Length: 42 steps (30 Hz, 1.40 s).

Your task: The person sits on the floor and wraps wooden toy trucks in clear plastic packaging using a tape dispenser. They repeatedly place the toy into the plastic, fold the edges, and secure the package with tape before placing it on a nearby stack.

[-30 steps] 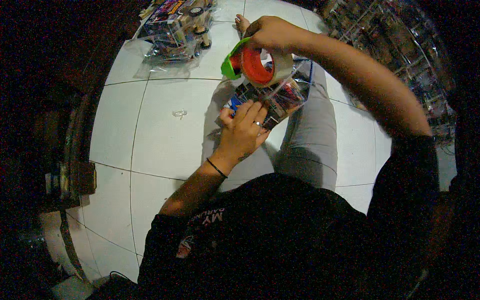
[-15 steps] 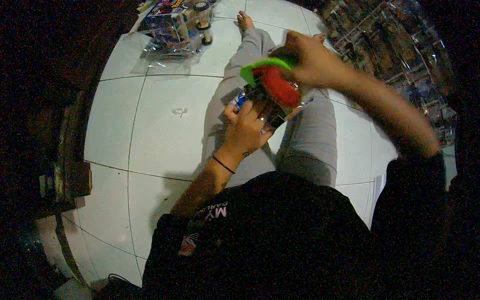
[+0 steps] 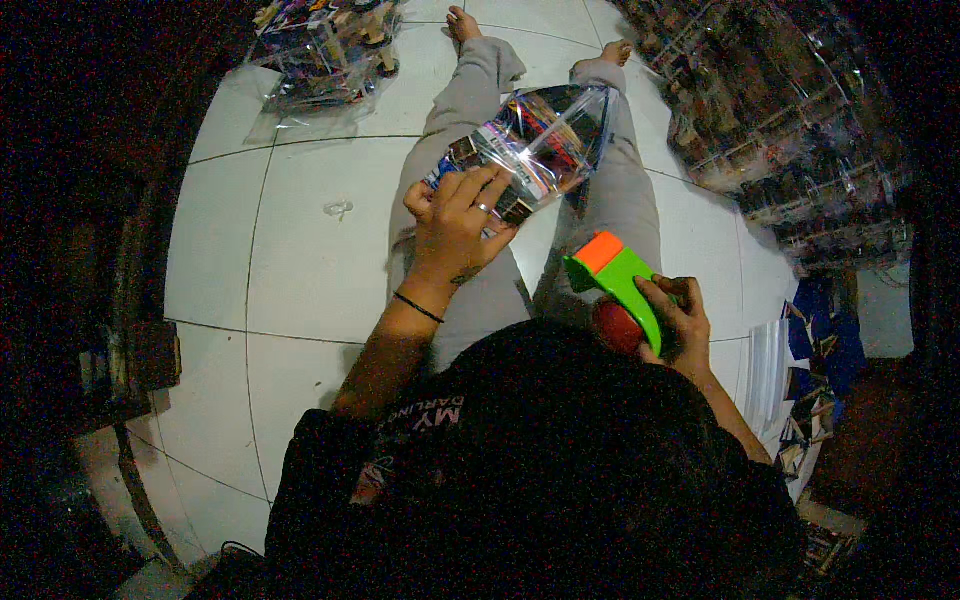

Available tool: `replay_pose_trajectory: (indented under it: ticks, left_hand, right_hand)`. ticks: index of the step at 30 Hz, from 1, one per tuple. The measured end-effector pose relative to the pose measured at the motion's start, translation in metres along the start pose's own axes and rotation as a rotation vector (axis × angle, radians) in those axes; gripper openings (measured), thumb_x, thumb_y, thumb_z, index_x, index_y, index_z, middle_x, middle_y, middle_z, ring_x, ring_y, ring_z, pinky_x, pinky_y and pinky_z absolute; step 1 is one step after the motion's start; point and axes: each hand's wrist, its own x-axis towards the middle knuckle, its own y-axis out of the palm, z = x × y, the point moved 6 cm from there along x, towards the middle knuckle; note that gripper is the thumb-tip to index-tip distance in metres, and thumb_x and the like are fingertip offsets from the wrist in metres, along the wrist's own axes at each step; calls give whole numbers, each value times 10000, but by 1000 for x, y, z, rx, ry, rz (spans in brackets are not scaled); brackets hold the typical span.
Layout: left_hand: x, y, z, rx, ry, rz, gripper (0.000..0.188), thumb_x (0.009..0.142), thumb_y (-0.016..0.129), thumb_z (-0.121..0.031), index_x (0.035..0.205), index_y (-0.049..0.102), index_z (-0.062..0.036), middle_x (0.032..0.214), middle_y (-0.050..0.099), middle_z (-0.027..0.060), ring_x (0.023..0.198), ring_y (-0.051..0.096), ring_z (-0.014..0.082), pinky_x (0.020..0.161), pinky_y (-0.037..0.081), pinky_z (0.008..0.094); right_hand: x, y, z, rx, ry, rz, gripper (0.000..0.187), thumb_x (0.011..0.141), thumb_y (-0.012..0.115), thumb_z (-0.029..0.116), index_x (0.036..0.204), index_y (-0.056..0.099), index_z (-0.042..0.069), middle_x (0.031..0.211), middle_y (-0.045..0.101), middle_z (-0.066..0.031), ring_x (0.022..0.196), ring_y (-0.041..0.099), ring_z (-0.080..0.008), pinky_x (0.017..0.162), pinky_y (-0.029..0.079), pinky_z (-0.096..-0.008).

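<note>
A box-shaped package in shiny clear plastic (image 3: 548, 145), with dark and colourful contents, lies across my grey-trousered legs. My left hand (image 3: 455, 225) grips it at its near left end, fingers over the top and thumb at the side. My right hand (image 3: 685, 325) is closed round a green hand-held tape dispenser (image 3: 635, 290) with an orange front end and a red roll partly hidden beneath. The dispenser is held close to my right thigh, apart from the package and nearer my body.
Plastic-wrapped packages (image 3: 325, 65) lie on the white tiled floor at the far left. Many more wrapped packages (image 3: 760, 120) are piled at the far right. A small crumpled clear scrap (image 3: 338, 209) sits left of my legs. Whitish sheets (image 3: 767, 375) stand at the right.
My right hand has brought the tape dispenser from above the package back toward my body and right thigh. The package's top now shows. My left hand keeps its grip.
</note>
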Motion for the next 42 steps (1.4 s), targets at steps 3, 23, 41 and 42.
replay_pose_trajectory:
  ticks: [3, 23, 41, 42]
  left_hand:
    - [2, -1, -2, 53, 22, 13, 626, 613, 734, -375, 1180, 590, -151, 1160, 577, -27, 962, 511, 137, 810, 250, 400]
    - [1, 21, 30, -4, -3, -139, 524, 805, 630, -357, 1268, 507, -144, 1329, 481, 69, 1201, 433, 221, 1033, 104, 582]
    - [-16, 44, 77, -16, -313, 189, 1027, 562, 834, -320, 1422, 306, -129, 1448, 259, 211, 1316, 315, 352, 1087, 137, 583]
    - [-8, 45, 96, -262, -354, 115, 984, 605, 817, -287, 1421, 299, -100, 1442, 277, 196, 1310, 325, 341, 1085, 193, 536]
  right_hand:
    - [19, 30, 0, -45, 53, 142, 618, 648, 706, 214, 1242, 555, 132, 1104, 500, -197, 979, 568, -381, 839, 496, -425]
    - [81, 66, -79, 47, 82, 284, 462, 640, 646, 189, 1067, 643, 13, 1074, 560, -184, 933, 596, -319, 852, 470, -416]
    - [45, 84, -332, -68, 612, -792, 690, 818, 669, 228, 1382, 326, 26, 1351, 416, -187, 1256, 390, -300, 1060, 287, -402]
    - [92, 93, -326, 300, 490, -583, 767, 795, 688, 236, 1400, 281, -3, 1433, 313, -210, 1320, 322, -314, 1067, 294, -392]
